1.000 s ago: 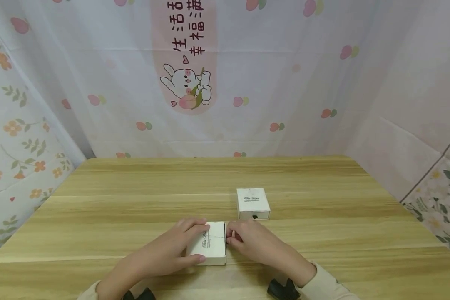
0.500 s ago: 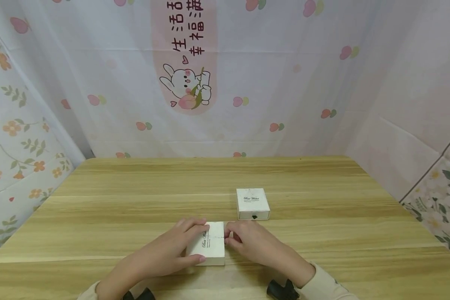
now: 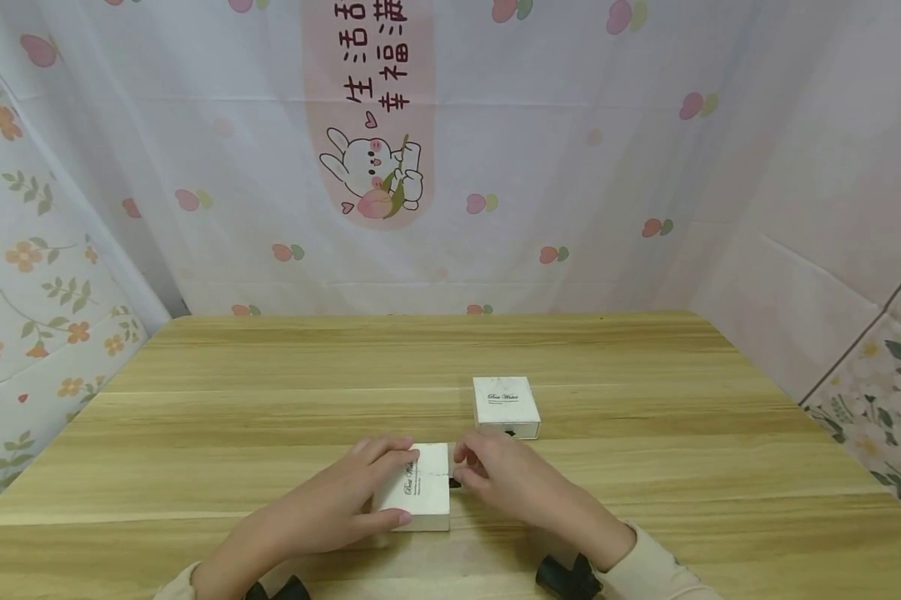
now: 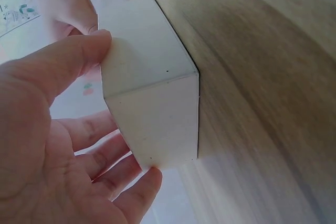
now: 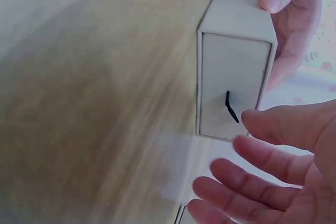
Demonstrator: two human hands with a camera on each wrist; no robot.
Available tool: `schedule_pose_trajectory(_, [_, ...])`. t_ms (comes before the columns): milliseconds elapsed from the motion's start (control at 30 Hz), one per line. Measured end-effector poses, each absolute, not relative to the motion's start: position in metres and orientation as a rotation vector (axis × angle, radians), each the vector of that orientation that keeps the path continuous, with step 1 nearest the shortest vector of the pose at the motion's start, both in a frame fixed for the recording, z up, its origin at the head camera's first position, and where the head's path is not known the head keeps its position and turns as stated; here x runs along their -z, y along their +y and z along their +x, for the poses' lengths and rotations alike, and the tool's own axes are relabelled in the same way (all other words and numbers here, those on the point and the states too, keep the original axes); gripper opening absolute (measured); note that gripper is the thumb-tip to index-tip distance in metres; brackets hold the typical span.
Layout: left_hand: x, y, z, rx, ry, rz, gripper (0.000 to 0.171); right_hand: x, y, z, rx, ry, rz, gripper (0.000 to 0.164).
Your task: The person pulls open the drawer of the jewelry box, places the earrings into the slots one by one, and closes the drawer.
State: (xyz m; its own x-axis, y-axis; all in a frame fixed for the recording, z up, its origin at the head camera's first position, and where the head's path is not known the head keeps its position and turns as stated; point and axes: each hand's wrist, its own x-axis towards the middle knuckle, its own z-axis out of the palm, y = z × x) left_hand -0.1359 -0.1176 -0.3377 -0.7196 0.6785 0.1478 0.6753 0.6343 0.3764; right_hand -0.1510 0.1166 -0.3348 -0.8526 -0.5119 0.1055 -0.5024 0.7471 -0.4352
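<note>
A white drawer-style gift box point(image 3: 431, 487) with dark lettering lies on the table, its lettering turned sideways. My left hand point(image 3: 345, 492) grips it from the left, thumb at the near edge and fingers over the top; the left wrist view shows the thumb and fingertips against its sides. On the box's right end, the drawer front point(image 5: 220, 72) sits flush in the sleeve, and a black ribbon tab point(image 5: 229, 106) sticks out of it. Just right of that tab is my right hand point(image 3: 506, 479), fingers loosely bent and holding nothing, the thumb tip close to the ribbon.
Behind my right hand stands a second white box point(image 3: 506, 404) with the same lettering and a dark tab on its near side. The wooden table point(image 3: 270, 367) ends at a printed curtain point(image 3: 570, 167) at the back. Black wrist gear point(image 3: 568, 577) shows below the right forearm.
The drawer, slightly out at first, has slid left flush into its sleeve. My right hand has since drawn back from the box end, uncovering the black tab. The left hand stays put.
</note>
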Motion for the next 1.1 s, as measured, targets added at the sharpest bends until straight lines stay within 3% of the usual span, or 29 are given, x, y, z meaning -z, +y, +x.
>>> schedule_pose_trajectory(267, [0.3383,-0.1187,-0.1365,-0.645,2.845,1.201,0.058,0.3295,0.1197,-0.1514,0.723,2.892,-0.999,0.033])
schedule_pose_trajectory(833, [0.3379,-0.1237,-0.1402,-0.726,2.694,1.089,0.063,0.3333,0.1193,-0.1535,0.700,2.886,-1.138,0.027])
schedule_pose_trajectory(1100, [0.3349,-0.1211,-0.1363,-0.651,2.776,1.102,0.056,0.3305,0.1186,-0.1513,0.633,2.952,-1.082,0.020])
